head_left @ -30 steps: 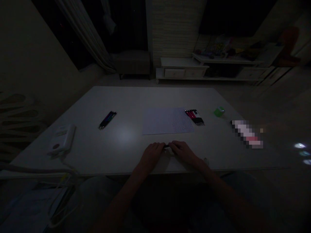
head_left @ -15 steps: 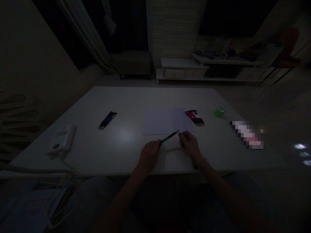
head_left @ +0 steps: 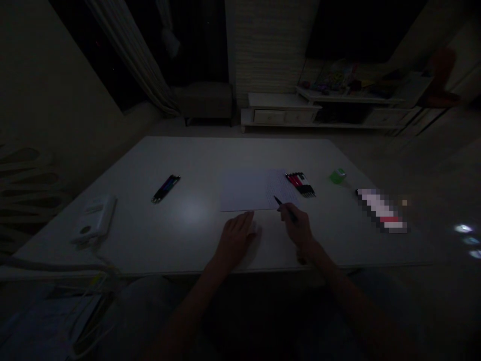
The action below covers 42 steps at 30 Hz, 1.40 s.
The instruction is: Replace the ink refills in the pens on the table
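Observation:
My right hand (head_left: 296, 225) is closed around a dark pen (head_left: 278, 201). Its tip points up and to the left, over the written right part of a white paper sheet (head_left: 244, 190); whether it touches the sheet I cannot tell. My left hand (head_left: 235, 238) lies on the table just below the sheet's near edge, fingers stretched out. A small pale patch shows beside its thumb, too dim to make out. Right of the sheet, its edge partly under them, lies a row of several pens (head_left: 301, 184) with black, red and white parts.
More dark pens (head_left: 165, 189) lie together on the left of the white table (head_left: 195, 155). A white device (head_left: 95, 218) with a cable sits at the far left. Toward the right are a small green object (head_left: 337, 175) and a blurred-out phone-like item (head_left: 381, 210). The room is dim.
The pen has passed from my left hand to my right hand and now points toward the sheet. My left hand has let go, its fingers now stretched out on the table.

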### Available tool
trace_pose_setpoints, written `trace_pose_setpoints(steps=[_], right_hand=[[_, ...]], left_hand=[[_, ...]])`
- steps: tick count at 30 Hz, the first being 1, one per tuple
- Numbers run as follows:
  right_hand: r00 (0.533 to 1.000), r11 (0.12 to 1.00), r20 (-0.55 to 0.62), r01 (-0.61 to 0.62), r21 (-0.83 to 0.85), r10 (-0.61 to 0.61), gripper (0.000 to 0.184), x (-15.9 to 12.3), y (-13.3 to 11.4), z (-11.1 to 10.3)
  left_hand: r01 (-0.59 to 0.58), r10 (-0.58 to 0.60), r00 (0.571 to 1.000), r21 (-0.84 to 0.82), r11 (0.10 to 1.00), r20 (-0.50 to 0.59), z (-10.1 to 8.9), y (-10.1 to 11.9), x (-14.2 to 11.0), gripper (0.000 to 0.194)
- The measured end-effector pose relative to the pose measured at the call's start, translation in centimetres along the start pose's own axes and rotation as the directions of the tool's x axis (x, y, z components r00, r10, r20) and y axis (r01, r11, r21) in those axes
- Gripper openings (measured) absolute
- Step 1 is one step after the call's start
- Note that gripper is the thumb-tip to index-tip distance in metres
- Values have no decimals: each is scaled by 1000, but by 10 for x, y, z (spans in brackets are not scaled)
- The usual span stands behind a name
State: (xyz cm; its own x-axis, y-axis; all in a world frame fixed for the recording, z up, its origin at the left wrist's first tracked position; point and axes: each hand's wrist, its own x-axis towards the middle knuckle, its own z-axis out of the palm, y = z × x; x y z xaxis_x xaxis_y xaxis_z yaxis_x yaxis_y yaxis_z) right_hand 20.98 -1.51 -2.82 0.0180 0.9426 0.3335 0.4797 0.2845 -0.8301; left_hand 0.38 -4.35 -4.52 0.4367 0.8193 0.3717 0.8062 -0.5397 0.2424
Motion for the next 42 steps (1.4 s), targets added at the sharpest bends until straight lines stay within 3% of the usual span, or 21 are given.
trace_pose_setpoints(steps=[4, 6, 9, 11, 18, 21, 24, 29, 33, 39, 42], right_hand=[[985, 986, -167, -10, 167, 39, 35, 22, 4, -23], [978, 927, -157, -68, 368, 134, 35, 31, 8, -33], [959, 679, 39, -226, 699, 279, 39, 35, 12, -46], [941, 523, 171, -307, 795, 292, 42, 33, 13, -52], [893, 156, 324, -385, 910, 313, 22, 29, 23, -52], [879, -61, 399, -398, 915, 262, 15, 29, 27, -51], [873, -201, 444, -406, 891, 204, 9, 29, 27, -52], [873, -270, 445, -388, 882, 201, 9, 29, 27, -52], [872, -252, 433, -377, 891, 227, 10, 28, 30, -50], [887, -173, 387, -353, 920, 250, 12, 28, 28, -49], [877, -32, 376, -385, 922, 298, 8, 33, 26, -48]], left_hand=[[51, -55, 998, 90, 995, 44, 1, -1, 1, 57], [71, -79, 995, 115, 991, 66, 3, -2, 1, 58], [89, -102, 991, 133, 987, 91, 6, -3, -1, 55], [97, -110, 989, 137, 986, 95, 6, -4, -1, 53], [110, -124, 988, 137, 984, 93, 4, -2, 0, 47], [130, -148, 983, 155, 979, 113, 3, 0, 0, 47], [134, -157, 978, 162, 978, 135, 2, 0, 0, 48], [140, -162, 979, 172, 975, 123, 3, 0, 0, 47], [135, -158, 980, 175, 975, 123, 3, 0, 0, 47], [136, -157, 980, 168, 976, 120, 2, 0, 0, 46], [137, -157, 981, 165, 977, 116, 3, 0, 0, 46]])
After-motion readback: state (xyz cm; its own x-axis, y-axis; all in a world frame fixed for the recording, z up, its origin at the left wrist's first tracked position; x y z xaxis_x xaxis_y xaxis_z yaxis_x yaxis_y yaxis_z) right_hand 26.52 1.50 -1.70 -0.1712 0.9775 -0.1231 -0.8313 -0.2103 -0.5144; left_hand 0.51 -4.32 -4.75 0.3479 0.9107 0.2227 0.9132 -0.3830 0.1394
